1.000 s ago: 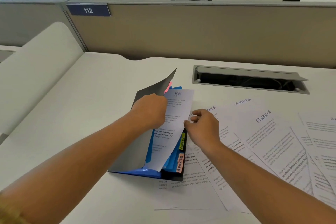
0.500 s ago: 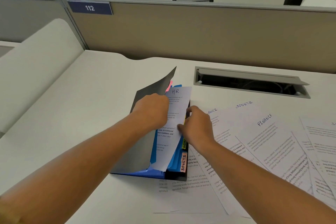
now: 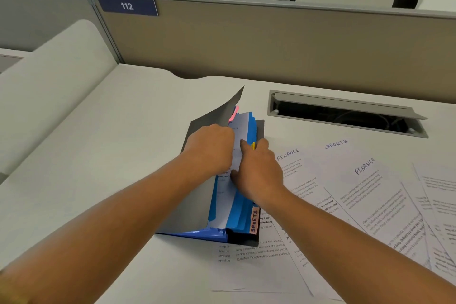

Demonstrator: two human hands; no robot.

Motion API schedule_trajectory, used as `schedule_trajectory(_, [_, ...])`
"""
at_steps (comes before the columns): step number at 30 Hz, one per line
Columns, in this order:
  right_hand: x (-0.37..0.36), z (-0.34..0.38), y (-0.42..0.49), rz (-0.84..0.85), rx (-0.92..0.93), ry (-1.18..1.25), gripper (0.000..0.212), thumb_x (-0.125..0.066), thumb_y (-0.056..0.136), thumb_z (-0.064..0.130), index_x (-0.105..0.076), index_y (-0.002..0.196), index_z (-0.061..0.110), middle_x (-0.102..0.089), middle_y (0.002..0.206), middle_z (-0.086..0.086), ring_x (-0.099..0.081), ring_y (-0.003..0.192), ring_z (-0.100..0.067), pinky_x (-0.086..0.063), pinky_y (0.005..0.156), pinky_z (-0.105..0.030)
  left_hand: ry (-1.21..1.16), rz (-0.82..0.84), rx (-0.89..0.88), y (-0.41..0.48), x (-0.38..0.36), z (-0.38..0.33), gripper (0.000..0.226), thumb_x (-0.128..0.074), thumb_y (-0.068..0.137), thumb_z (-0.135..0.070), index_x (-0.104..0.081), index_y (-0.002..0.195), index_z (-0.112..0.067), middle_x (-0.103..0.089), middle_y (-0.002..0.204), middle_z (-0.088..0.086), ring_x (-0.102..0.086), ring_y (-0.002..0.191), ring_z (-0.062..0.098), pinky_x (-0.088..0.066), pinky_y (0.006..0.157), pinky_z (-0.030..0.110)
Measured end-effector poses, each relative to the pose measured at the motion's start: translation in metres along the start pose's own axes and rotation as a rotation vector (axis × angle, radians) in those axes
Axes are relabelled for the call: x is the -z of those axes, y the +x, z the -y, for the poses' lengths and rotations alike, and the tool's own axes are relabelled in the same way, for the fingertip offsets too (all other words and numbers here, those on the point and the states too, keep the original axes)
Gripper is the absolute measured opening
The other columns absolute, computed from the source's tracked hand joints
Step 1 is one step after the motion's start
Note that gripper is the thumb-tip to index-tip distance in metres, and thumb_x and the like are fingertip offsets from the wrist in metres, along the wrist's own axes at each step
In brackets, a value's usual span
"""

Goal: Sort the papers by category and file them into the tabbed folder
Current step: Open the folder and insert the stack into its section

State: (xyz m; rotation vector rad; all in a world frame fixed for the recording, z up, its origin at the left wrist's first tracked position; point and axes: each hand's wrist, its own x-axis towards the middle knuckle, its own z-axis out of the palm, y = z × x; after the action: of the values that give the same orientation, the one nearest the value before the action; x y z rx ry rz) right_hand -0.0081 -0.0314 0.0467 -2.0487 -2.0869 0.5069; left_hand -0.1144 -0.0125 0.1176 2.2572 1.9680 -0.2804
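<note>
A tabbed folder with a grey cover and blue dividers lies open at the desk's middle. Its pink tab reading SPORTS shows at the near right. A white printed sheet sits almost fully inside, between the cover and the first blue divider. My left hand grips the raised grey cover and the sheet's left side. My right hand presses flat on the sheet and the dividers, fingers spread. Loose papers headed FINANCE and SPORTS lie to the right.
More printed sheets overlap toward the right edge, and some lie under the folder. An open cable tray is set in the desk behind the papers. A beige partition marked 112 closes the back.
The HR sheet has slid down into the folder, so its heading no longer shows. My right hand moved left from the sheet's edge onto the sheet and dividers.
</note>
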Motion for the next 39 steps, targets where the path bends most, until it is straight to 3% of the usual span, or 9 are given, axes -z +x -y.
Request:
schedule_trajectory(4, [-0.002, -0.001, -0.017, -0.098, 0.189, -0.034, 0.055, -0.067, 0.087, 0.027, -0.048, 0.137, 0.016, -0.045, 0.138, -0.007, -0.046, 0.119, -0.025, -0.046, 0.089, -0.032, -0.002, -0.023, 0.002, -0.001, 0.002, 0.003, 0.031, -0.060, 0.092, -0.017, -0.055, 0.122, -0.011, -0.064, 0.111, 0.009, -0.050, 0.079, 0.019, -0.043, 0.067, 0.028])
schedule_trajectory(8, [-0.002, 0.001, -0.018, 0.115, 0.009, 0.238, 0.018, -0.064, 0.089, 0.021, -0.058, 0.102, 0.011, -0.060, 0.094, -0.001, -0.059, 0.088, -0.022, -0.040, 0.056, -0.020, -0.028, -0.027, -0.004, -0.001, 0.000, 0.004, 0.033, -0.060, 0.093, -0.019, -0.054, 0.124, -0.013, -0.064, 0.113, 0.008, -0.051, 0.078, 0.020, -0.044, 0.066, 0.027])
schedule_trajectory(13, [-0.008, 0.003, -0.010, 0.155, -0.124, 0.512, 0.022, -0.069, 0.085, 0.024, -0.049, 0.090, 0.019, -0.050, 0.082, 0.007, -0.051, 0.079, -0.015, -0.025, 0.044, -0.011, -0.033, -0.040, -0.020, -0.003, -0.003, 0.004, 0.025, -0.058, 0.093, -0.017, -0.056, 0.118, -0.012, -0.064, 0.108, 0.008, -0.050, 0.077, 0.019, -0.042, 0.065, 0.027])
schedule_trajectory(21, [-0.013, 0.001, -0.001, 0.163, -0.228, 0.850, 0.027, -0.069, 0.086, 0.016, -0.043, 0.086, 0.025, -0.041, 0.073, 0.016, -0.047, 0.075, -0.010, -0.032, 0.045, -0.010, -0.019, -0.049, -0.007, -0.003, -0.008, 0.005, 0.027, -0.060, 0.092, -0.017, -0.057, 0.118, -0.014, -0.065, 0.108, 0.007, -0.052, 0.075, 0.019, -0.044, 0.064, 0.027])
schedule_trajectory(23, [-0.011, 0.001, 0.001, 0.228, -0.281, 0.935, 0.027, -0.070, 0.086, 0.014, -0.051, 0.103, 0.023, -0.044, 0.079, 0.015, -0.053, 0.078, -0.008, -0.037, 0.054, -0.011, 0.008, -0.045, -0.005, -0.003, -0.010, 0.005, 0.030, -0.060, 0.093, -0.017, -0.056, 0.122, -0.014, -0.066, 0.110, 0.007, -0.053, 0.076, 0.019, -0.045, 0.065, 0.026])
schedule_trajectory(27, [-0.011, -0.003, 0.003, 0.279, -0.311, 0.937, 0.064, -0.072, 0.084, 0.016, -0.045, 0.141, 0.010, -0.059, 0.109, -0.001, -0.061, 0.105, -0.021, -0.049, 0.080, -0.027, 0.062, -0.034, 0.015, -0.003, -0.014, 0.007, 0.032, -0.060, 0.094, -0.018, -0.053, 0.124, -0.014, -0.064, 0.108, 0.007, -0.053, 0.076, 0.018, -0.044, 0.067, 0.026])
schedule_trajectory(30, [-0.008, -0.001, -0.002, 0.275, -0.245, 0.948, 0.048, -0.070, 0.086, 0.019, -0.055, 0.132, 0.014, -0.064, 0.118, -0.002, -0.065, 0.095, -0.016, -0.047, 0.068, -0.023, 0.130, -0.045, 0.028, -0.001, -0.015, 0.007, 0.022, -0.060, 0.093, -0.018, -0.056, 0.115, -0.015, -0.058, 0.092, 0.005, -0.052, 0.074, 0.017, -0.043, 0.065, 0.026])
schedule_trajectory(34, [0.002, -0.001, -0.018, 0.285, -0.072, 0.937, 0.024, -0.068, 0.088, 0.018, -0.068, 0.112, 0.015, -0.073, 0.097, -0.001, -0.066, 0.075, -0.008, -0.047, 0.060, -0.014, 0.231, -0.056, 0.063, 0.008, -0.020, 0.013, 0.015, -0.059, 0.090, -0.014, -0.047, 0.085, -0.018, -0.050, 0.072, 0.000, -0.049, 0.063, 0.015, -0.040, 0.059, 0.027])
schedule_trajectory(39, [0.013, -0.039, -0.041, 0.262, 0.043, 0.770, 0.014, -0.071, 0.087, 0.022, -0.070, 0.101, 0.021, -0.072, 0.096, 0.004, -0.069, 0.083, -0.013, -0.057, 0.076, -0.024, 0.255, -0.003, 0.117, 0.018, -0.037, 0.030, 0.015, -0.055, 0.084, -0.005, -0.058, 0.086, -0.019, -0.053, 0.077, -0.002, -0.041, 0.055, 0.013, -0.027, 0.044, 0.026])
